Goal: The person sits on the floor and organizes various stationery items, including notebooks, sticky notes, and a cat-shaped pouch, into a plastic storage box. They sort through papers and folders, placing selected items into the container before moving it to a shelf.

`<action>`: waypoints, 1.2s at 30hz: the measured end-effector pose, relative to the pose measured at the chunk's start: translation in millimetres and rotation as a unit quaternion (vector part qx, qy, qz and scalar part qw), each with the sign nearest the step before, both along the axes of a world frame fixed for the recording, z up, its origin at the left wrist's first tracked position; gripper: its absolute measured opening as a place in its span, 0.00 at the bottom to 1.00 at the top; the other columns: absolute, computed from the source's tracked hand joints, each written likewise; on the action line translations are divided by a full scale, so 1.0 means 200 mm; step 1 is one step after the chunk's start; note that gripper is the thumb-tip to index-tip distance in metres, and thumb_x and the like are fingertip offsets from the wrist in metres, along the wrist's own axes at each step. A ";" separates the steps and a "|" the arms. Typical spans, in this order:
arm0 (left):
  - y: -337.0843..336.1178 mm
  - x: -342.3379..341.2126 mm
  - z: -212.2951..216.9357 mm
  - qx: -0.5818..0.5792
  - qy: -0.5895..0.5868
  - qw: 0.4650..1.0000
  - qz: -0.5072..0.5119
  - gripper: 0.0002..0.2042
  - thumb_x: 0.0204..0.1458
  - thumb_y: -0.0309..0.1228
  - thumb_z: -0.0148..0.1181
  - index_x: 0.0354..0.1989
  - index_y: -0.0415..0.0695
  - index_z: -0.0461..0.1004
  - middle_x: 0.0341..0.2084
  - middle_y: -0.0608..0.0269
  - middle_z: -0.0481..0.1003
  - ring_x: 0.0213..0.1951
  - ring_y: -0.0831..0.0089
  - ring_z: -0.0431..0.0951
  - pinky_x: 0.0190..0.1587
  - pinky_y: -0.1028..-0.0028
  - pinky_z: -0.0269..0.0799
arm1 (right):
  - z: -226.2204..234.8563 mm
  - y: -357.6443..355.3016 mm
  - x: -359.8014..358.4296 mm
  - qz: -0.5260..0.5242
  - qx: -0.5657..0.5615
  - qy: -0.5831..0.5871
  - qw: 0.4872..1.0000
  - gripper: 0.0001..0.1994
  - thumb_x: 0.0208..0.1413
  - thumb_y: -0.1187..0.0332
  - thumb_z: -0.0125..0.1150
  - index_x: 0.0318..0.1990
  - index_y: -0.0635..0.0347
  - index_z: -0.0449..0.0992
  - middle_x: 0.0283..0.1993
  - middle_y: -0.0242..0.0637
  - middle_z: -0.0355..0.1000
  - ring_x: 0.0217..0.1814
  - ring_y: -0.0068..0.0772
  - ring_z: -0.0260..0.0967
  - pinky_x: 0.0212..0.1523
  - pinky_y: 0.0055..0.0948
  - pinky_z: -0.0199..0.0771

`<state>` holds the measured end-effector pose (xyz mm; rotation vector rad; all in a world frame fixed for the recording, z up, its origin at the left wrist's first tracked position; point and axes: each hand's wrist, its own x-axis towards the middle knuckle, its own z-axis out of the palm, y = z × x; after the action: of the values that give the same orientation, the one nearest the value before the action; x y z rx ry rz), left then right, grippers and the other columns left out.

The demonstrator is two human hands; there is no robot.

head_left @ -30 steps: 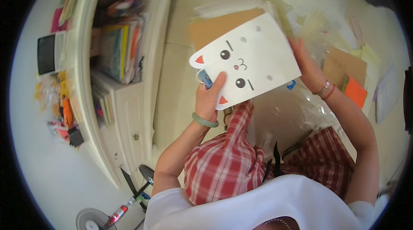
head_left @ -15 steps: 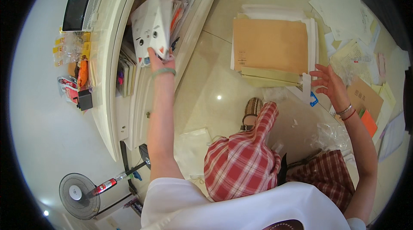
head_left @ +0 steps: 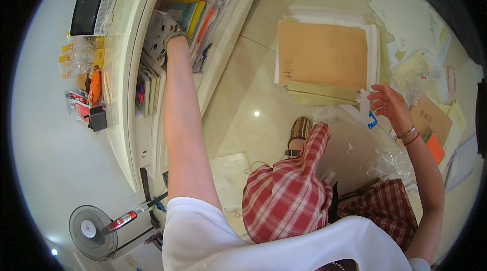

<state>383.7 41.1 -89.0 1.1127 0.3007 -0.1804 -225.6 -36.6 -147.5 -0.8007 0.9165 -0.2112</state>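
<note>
One white cat-faced file (head_left: 155, 38) stands in the open compartment of the white cabinet (head_left: 138, 141) at the person's left, near a row of books and papers (head_left: 197, 15) too packed to count. The left hand (head_left: 178, 29) reaches in at this file; its fingers are hidden, so I cannot tell whether they grip it or have let go. One green bangle (head_left: 169, 39) circles that wrist. The right hand (head_left: 389, 107) is loosely curled with its fingers parted, grasping nothing visible, just beside one white strip (head_left: 364, 106) and one blue piece (head_left: 373, 120); whether a fingertip touches the strip is unclear. Two bands circle the right wrist: one silver bracelet (head_left: 406, 132) and one red cord (head_left: 412, 138). Between the hands, on the tiled floor (head_left: 228, 98), lies one stack of papers, its sheets uncountable, topped by one large brown envelope (head_left: 324, 53). Past the right hand lie a second, smaller brown envelope (head_left: 431, 119) and one orange sheet (head_left: 435, 148). One fan (head_left: 91, 233) stands at lower left.
</note>
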 end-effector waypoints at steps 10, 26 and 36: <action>0.01 -0.06 -0.02 0.042 0.007 0.999 0.021 0.21 0.60 0.37 0.38 0.58 0.39 0.59 0.57 0.54 0.62 0.56 0.57 0.64 0.54 0.54 0.67 | 0.00 -0.02 0.00 0.011 -0.006 0.016 1.000 0.19 0.60 0.55 0.48 0.49 0.61 0.68 0.38 0.34 0.73 0.32 0.20 0.69 0.34 0.20 0.70; 0.34 -0.25 0.18 -0.089 0.167 0.981 -0.041 0.19 0.59 0.28 0.42 0.57 0.35 0.59 0.55 0.47 0.62 0.59 0.55 0.61 0.55 0.56 0.68 | -0.06 -0.03 -0.05 0.040 -0.004 0.047 0.998 0.17 0.58 0.57 0.52 0.48 0.59 0.70 0.38 0.34 0.73 0.31 0.20 0.69 0.32 0.19 0.69; 0.59 -0.21 0.14 0.600 -0.463 0.619 -0.205 0.21 0.53 0.28 0.54 0.56 0.43 0.61 0.52 0.50 0.65 0.51 0.58 0.68 0.52 0.60 0.66 | -0.06 -0.02 -0.01 0.063 -0.006 0.030 0.998 0.17 0.58 0.58 0.51 0.48 0.60 0.70 0.37 0.34 0.73 0.31 0.20 0.69 0.32 0.19 0.69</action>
<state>342.3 159.9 -61.2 2.4372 -0.9667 0.2846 -227.6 -39.7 -159.1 -0.8761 0.9182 -0.0837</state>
